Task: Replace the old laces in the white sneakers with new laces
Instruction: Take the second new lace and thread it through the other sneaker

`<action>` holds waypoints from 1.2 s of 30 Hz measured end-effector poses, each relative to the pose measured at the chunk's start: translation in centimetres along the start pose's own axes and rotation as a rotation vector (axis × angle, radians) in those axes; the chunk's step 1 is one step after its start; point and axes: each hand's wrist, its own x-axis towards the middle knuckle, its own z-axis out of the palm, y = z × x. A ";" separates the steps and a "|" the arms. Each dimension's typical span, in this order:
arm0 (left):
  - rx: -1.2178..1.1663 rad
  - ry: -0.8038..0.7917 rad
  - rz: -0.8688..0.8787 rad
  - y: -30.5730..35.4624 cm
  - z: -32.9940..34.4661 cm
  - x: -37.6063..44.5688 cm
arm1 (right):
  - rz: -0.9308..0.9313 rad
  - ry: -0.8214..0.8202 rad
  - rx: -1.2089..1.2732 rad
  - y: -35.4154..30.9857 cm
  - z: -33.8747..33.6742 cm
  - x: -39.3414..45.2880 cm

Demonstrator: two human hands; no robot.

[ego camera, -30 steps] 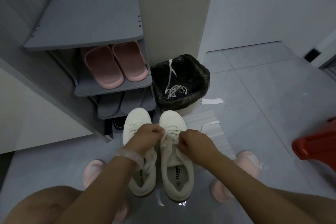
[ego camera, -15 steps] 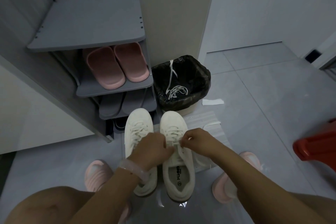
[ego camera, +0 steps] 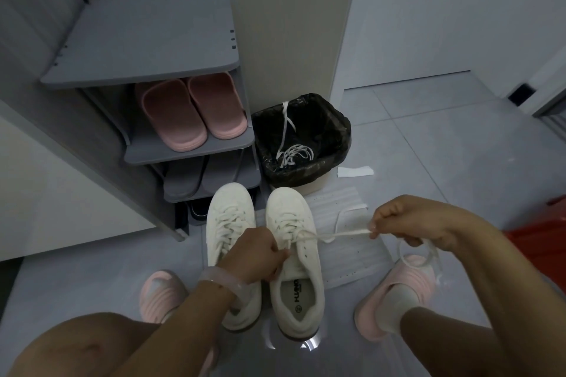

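White lace [ego camera: 343, 234] taut off right sneaker [ego camera: 295, 257]

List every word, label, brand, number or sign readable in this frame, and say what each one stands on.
Printed mark on the insole of the right-hand white sneaker: a short dark brand word with a small round logo beside it, seen sideways and too blurred to read with confidence.
White paper slip on the floor beside the bin: no print can be made out.
No other text shows.

home entryway | shoe rack [ego camera: 183, 150] with slippers [ego camera: 193, 113] | tiled floor [ego camera: 428, 147]
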 end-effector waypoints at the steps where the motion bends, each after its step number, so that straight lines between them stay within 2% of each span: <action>1: -0.004 -0.002 -0.004 0.0 0.0 0.0 | 0.005 0.008 0.009 0.2 -0.3 -0.3; 7: -0.041 -0.022 -0.051 0.3 -0.1 -0.1 | 0.010 0.055 0.047 1.1 -0.8 -1.1; 11: 0.049 0.074 -0.033 1.3 0.1 -0.2 | -0.081 0.148 0.100 0.4 0.1 -0.2; 14: -0.010 0.068 -0.047 1.3 0.0 0.1 | -0.130 0.266 0.146 -0.4 0.9 1.1; 16: -0.052 0.041 -0.059 1.3 0.0 0.0 | -0.154 0.324 -0.059 -0.6 2.1 2.2; 19: 0.084 0.070 0.023 1.4 0.3 0.0 | -0.180 0.308 -0.375 -0.7 5.5 4.1; 21: 0.120 0.130 0.093 1.5 0.2 0.1 | -0.228 0.335 -0.439 -0.9 7.8 4.9; 23: 0.132 0.165 0.137 1.5 0.2 0.4 | -0.266 0.464 -0.444 -1.3 8.5 5.3; 26: 0.232 0.180 0.183 1.6 0.8 0.7 | -0.285 0.653 -0.246 -1.4 7.0 5.7; 29: 0.310 0.232 0.194 1.8 1.5 0.9 | -0.268 0.699 0.125 -2.1 5.3 5.2; 31: 0.341 0.267 0.201 2.0 1.8 1.1 | -0.265 0.603 0.635 -3.2 4.2 4.4; 33: 0.391 0.295 0.212 2.3 2.0 1.4 | -0.343 0.467 1.113 -4.1 2.6 3.3; 36: 0.364 0.315 0.179 2.6 2.0 1.7 | -0.506 0.406 1.499 -4.2 0.0 2.2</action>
